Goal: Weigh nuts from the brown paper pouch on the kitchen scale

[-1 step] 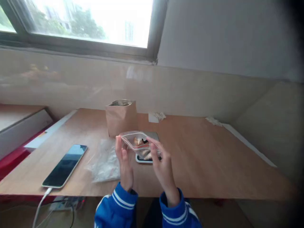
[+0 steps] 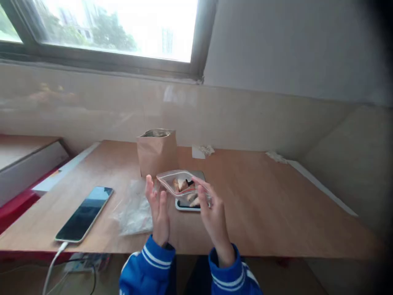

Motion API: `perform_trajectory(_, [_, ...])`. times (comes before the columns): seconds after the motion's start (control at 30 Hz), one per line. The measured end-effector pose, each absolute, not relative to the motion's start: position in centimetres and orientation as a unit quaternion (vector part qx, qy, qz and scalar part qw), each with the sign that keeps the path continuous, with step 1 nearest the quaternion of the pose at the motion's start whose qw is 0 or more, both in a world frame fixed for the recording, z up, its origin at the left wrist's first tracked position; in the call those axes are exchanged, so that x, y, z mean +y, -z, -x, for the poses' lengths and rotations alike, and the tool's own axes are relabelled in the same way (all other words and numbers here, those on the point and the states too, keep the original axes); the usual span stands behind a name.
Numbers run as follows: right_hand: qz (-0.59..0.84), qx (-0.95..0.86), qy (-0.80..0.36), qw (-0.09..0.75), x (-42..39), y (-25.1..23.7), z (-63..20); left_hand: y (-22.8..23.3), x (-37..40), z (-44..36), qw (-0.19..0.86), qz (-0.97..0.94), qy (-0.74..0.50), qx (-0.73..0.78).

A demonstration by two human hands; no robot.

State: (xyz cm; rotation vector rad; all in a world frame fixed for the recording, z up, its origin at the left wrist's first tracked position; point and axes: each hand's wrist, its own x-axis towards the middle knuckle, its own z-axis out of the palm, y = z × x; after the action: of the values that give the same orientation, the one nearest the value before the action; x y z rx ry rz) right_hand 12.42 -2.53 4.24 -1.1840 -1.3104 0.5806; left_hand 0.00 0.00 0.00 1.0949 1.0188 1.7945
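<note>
In the head view, the right hand (image 2: 215,217) is pinching the near right part of a small clear zip bag (image 2: 183,184) between thumb and fingertips, holding it just above the middle of the desk (image 2: 276,205), towards the near edge. The left hand (image 2: 158,215) is standing open beside the bag's left end, fingers straight and close together, and it is hard to tell whether its fingertips are touching the plastic. The bag is holding a few pale brown pieces and one dark bit. Its long axis is running roughly left to right along the desk, with the red-striped seal edge facing the person and the far edge tilting up and away.

Directly below it a small flat device (image 2: 187,204) is lying, a brown paper bag (image 2: 157,152) is standing upright behind, a heap of crumpled clear plastic (image 2: 135,211) is sitting to the left, and a phone (image 2: 84,213) on a cable is lying near the near left corner.

With only one hand clearly gripping, the slick film could be slipping, and if the seal is open the pieces might spill onto the device beneath.
</note>
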Motion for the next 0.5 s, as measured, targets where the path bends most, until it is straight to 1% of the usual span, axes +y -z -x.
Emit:
perform_trajectory(0.07, [0.506,-0.561,-0.27,0.597,-2.8,-4.1,-13.4,-0.3,0.5,1.2,0.417,-0.445,-0.691,0.388])
perform_trajectory(0.17, [0.506,-0.56,-0.309,0.579,-3.2,-3.9,-14.1,-0.4,0.9,2.0,0.482,-0.501,-0.613,0.375])
perform_trajectory(0.23, [0.514,-0.557,-0.32,0.568,-3.3,-3.7,-14.1,-0.3,0.7,1.9,0.482,-0.52,-0.595,0.38])
perform_trajectory(0.33, [0.528,-0.546,-0.295,0.58,-3.4,-3.4,-13.7,-0.4,0.1,0.9,0.437,-0.518,-0.619,0.398])
perform_trajectory(0.4, [0.539,-0.528,-0.282,0.592,-3.4,-3.0,-13.5,-0.6,-0.2,0.4,0.381,-0.523,-0.628,0.433])
perform_trajectory(0.5, [0.549,-0.483,-0.317,0.604,-3.3,-2.2,-13.7,-0.7,-0.5,0.4,0.312,-0.525,-0.624,0.488])
